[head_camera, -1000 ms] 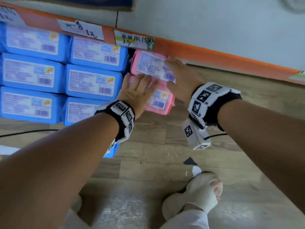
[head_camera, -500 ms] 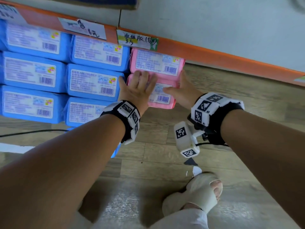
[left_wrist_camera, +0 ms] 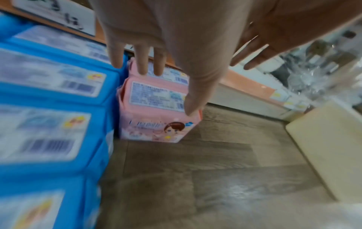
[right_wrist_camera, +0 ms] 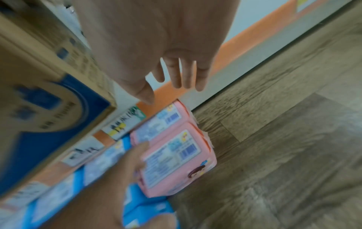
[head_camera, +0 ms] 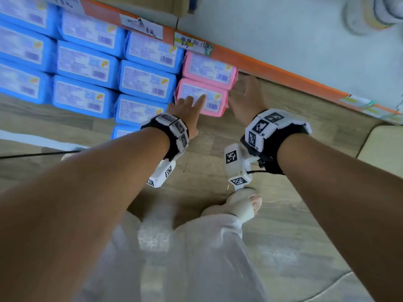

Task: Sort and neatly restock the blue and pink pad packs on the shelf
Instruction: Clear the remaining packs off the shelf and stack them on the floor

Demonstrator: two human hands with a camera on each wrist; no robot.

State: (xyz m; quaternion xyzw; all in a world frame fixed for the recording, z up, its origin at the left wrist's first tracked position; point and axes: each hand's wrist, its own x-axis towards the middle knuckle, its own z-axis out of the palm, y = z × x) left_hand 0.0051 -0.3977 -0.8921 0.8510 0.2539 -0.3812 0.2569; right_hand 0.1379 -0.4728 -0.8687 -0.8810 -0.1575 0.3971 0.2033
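Two pink packs stand one behind the other below the orange shelf edge: the front pink pack (head_camera: 214, 101) (left_wrist_camera: 154, 108) (right_wrist_camera: 176, 158) and the rear pink pack (head_camera: 209, 69). Rows of blue packs (head_camera: 87, 64) (left_wrist_camera: 49, 80) fill the space to their left. My left hand (head_camera: 187, 105) (left_wrist_camera: 166, 46) stretches straight fingers over the front pink pack, its thumb tip at the pack's right edge. My right hand (head_camera: 247, 94) (right_wrist_camera: 166, 54) is spread open just right of the pink packs, holding nothing.
An orange shelf edge (head_camera: 272, 73) with handwritten price labels runs behind the packs. A cardboard box (right_wrist_camera: 49, 93) sits above it. A cream block (head_camera: 383, 147) lies at the right, a black cable (head_camera: 32, 154) at the left. My slippered foot (head_camera: 242, 205) stands on the wood-pattern floor.
My left palm lay flat on the front pink pack; now only its fingers reach it. My right hand has come off the pack's right side and spread open. The head view has shifted.
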